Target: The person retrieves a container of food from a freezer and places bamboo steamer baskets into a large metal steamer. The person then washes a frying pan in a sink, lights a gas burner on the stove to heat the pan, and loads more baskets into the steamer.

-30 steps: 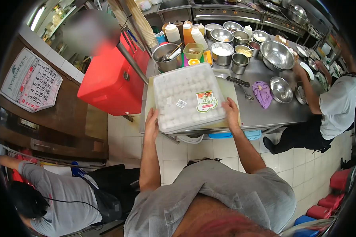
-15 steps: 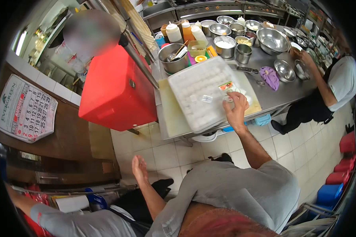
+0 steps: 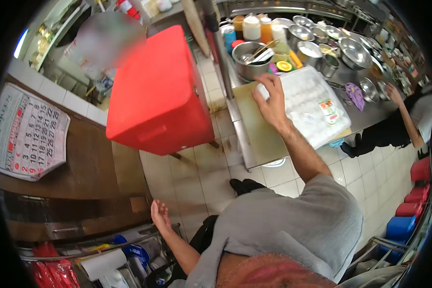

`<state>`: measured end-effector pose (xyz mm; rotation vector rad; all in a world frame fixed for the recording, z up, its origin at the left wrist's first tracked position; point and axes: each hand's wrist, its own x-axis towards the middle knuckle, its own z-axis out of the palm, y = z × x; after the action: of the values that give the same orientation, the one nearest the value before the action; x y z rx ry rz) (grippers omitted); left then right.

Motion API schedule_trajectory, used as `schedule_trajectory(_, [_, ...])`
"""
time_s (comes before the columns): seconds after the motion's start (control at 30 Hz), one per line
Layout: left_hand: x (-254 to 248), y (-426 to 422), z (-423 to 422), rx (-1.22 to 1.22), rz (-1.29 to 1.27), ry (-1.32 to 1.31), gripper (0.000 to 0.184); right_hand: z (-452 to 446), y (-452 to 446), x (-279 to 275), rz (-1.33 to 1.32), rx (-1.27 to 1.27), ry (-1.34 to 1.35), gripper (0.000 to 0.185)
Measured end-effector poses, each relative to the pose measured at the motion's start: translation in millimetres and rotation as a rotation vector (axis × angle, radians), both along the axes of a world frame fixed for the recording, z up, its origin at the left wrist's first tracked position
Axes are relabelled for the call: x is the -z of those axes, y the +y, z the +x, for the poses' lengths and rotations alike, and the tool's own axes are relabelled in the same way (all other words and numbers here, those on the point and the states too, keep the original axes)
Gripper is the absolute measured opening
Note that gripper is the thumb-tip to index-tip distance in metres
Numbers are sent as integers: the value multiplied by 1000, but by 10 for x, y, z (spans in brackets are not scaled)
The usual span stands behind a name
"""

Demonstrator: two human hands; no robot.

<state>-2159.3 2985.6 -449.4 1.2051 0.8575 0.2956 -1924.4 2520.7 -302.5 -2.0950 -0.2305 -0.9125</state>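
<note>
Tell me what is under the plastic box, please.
A pale cutting board shows past the left side of the plastic box and at its near right corner. The middle is covered by the box, so I cannot see it.

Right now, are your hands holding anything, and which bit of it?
Nothing looks held: my left hand is empty, and my right hand is open by the plastic box. Whether it touches, I can't tell.
</note>
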Motion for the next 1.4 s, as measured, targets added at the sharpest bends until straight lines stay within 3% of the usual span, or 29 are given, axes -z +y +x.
schedule_trajectory(0.07, [199,261,80,-13,15,88,52,317,359,-84,6,-107,-179,29])
schedule_trajectory(0.17, [657,623,-188,-80,18,229,51,664,1038,-238,24,-190,-236,28])
schedule_trajectory(0.23, [1076,938,-351,-41,-139,446,46,919,1530,-246,19,-329,-243,30])
schedule_trajectory(0.3, [1388,1105,-567,-169,-258,516,43,1110,1909,-270,-3,-395,-255,30])
schedule_trajectory(0.37, [1405,1199,-532,-219,-265,609,44,1224,2346,-216,-87,-511,-213,31])
schedule_trajectory(0.53, [1595,2059,8,-129,-284,531,54,1553,3209,163,-124,-559,-91,34])
schedule_trajectory(0.73, [1406,3618,1776,164,-171,443,47,2285,3644,405,-131,-191,52,34])
schedule_trajectory(0.8, [1180,4035,2335,237,-145,387,45,2620,3696,459,-238,136,124,38])
schedule_trajectory(0.9, [631,4403,3378,406,5,211,45,3078,3700,543,-225,422,267,47])
schedule_trajectory(1.0, [32,4442,4265,538,80,56,47,3268,3786,663,-357,522,456,57])
schedule_trajectory(1.13, [-273,4553,5335,755,79,-97,48,3413,3888,658,-500,529,534,65])
schedule_trajectory(1.23, [-279,4756,5933,853,189,-103,46,3430,3949,653,-540,534,617,67])
schedule_trajectory(1.4, [346,5754,6402,840,148,130,38,3430,3992,776,-540,566,674,65])
